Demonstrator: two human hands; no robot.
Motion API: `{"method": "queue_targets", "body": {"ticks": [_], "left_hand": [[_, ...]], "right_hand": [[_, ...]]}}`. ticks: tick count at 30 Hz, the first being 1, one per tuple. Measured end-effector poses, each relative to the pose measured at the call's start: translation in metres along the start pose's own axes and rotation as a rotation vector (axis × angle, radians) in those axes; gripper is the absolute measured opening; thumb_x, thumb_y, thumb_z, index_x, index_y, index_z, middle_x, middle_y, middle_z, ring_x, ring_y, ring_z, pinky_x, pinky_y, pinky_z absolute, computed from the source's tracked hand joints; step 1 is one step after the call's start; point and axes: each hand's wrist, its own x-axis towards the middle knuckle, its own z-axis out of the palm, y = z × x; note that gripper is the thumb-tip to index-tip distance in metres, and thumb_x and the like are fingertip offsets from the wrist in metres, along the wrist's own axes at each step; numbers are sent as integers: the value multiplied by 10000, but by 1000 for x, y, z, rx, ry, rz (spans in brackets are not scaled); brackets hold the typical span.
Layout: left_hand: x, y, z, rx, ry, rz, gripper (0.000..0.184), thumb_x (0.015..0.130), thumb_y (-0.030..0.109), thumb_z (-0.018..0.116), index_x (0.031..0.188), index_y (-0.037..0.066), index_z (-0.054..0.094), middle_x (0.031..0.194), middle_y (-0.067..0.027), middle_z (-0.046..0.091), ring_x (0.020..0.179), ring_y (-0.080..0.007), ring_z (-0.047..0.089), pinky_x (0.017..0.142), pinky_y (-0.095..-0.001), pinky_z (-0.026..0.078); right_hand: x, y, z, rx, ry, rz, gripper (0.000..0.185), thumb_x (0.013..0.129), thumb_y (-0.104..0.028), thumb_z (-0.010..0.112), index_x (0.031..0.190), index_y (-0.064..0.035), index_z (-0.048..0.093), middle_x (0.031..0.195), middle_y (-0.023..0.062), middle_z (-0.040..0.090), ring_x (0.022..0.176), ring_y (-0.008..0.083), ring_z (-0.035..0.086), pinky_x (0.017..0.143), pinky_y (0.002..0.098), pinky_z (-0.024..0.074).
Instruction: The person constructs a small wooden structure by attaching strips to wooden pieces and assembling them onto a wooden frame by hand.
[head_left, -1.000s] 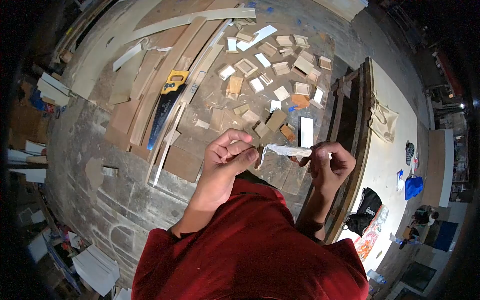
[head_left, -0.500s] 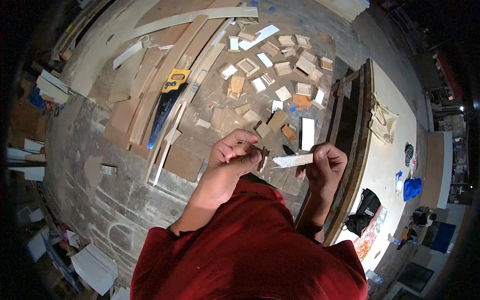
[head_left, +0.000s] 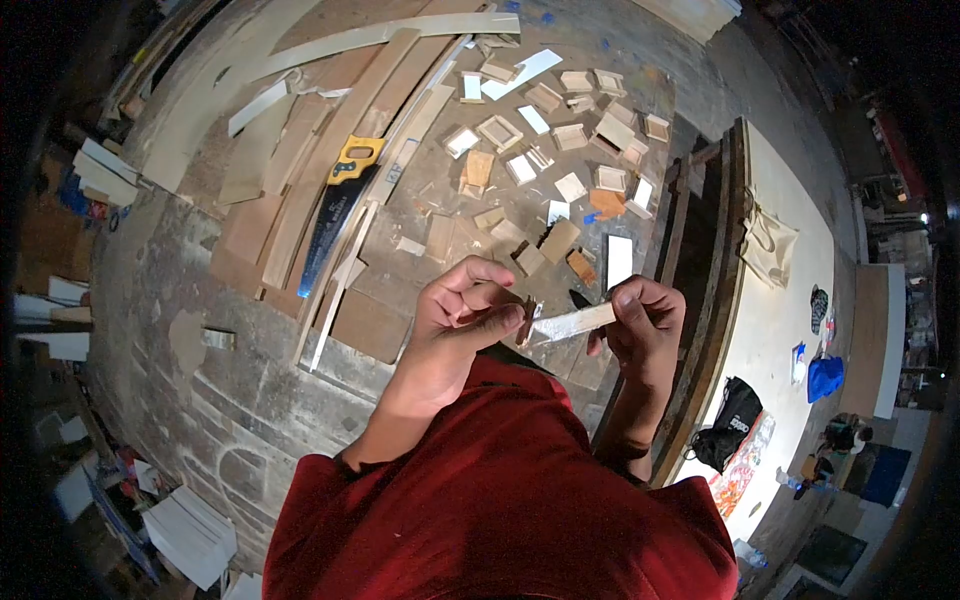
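Observation:
In front of my red shirt, my left hand [head_left: 465, 320] pinches a small brown wooden piece [head_left: 527, 322], seen nearly edge-on. My right hand [head_left: 642, 322] grips the right end of a thin pale wooden strip [head_left: 578, 324] between thumb and fingers. A whitish coating covers the strip's left part, and that end meets or nearly meets the brown piece; whether they touch is hard to tell. My fingers hide parts of both pieces.
Small wooden frames and blocks [head_left: 500, 132] lie scattered beyond my hands. A yellow-handled saw [head_left: 335, 215] rests by long boards [head_left: 300, 170] at the left. At the right, a pale tabletop [head_left: 775, 330] carries a tan bag [head_left: 768, 245] and a black bag [head_left: 728, 425].
The strip in my right hand first drew away from the brown piece and tilted, then came back left towards it. My left hand has barely moved.

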Motion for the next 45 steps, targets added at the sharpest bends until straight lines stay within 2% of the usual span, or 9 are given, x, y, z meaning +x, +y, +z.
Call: {"method": "queue_targets", "body": {"ticks": [2,5,10,16,22,27,33,37,45], "left_hand": [[0,0,-1,-2,2,17,271,858,-64,678,1087,36,574,871,-53,681,824,-118,636,775,-257,481],[0,0,-2,16,16,31,267,859,-65,677,1084,33,573,870,-56,680,818,-121,638,771,-258,482],[-2,2,-1,4,21,15,265,861,-76,670,1083,28,570,869,-62,679,814,-124,637,765,-261,485],[-2,2,-5,5,21,37,261,865,-78,665,1082,30,568,860,-65,677,802,-126,637,762,-264,486],[-3,4,-4,-3,29,14,271,862,-87,662,1085,30,564,863,-61,672,804,-120,629,763,-263,486],[-1,4,-7,-11,46,16,271,859,-99,656,1077,30,559,860,-63,670,799,-123,630,757,-262,488],[-1,4,-9,-41,-10,31,283,855,-116,643,1075,38,556,862,-64,670,818,-121,629,758,-263,490],[0,4,-9,-40,35,13,289,849,-116,646,1076,37,554,869,-63,670,824,-123,630,760,-268,494],[0,4,-6,-36,39,14,297,844,-113,650,1077,46,556,886,-50,671,841,-114,626,783,-252,483]], "right_hand": [[-1,0,-2,-111,-86,31,247,951,-140,634,795,50,623,589,45,568,422,88,481,404,270,459],[-2,2,-2,-55,-101,37,245,949,-136,635,790,49,623,582,39,559,421,82,476,400,263,448],[3,4,6,68,-5,-17,234,947,-125,634,790,48,622,590,45,567,407,77,460,395,264,448],[1,1,-1,-135,-108,66,222,952,-122,625,802,42,621,589,33,550,399,67,426,410,270,474],[5,2,8,24,-30,8,228,948,-128,634,800,45,634,591,37,561,403,72,440,408,272,468],[3,0,5,-134,-151,79,235,952,-127,631,801,52,629,586,42,554,419,79,456,416,273,476],[8,2,10,10,-34,13,243,947,-137,645,808,62,633,589,50,561,433,91,484,429,276,485],[5,2,5,-121,-125,62,242,942,-131,651,796,61,627,579,46,557,429,88,490,422,265,474],[5,1,8,-61,-57,32,210,938,-98,638,793,54,632,557,22,536,402,75,454,406,256,453]]}}
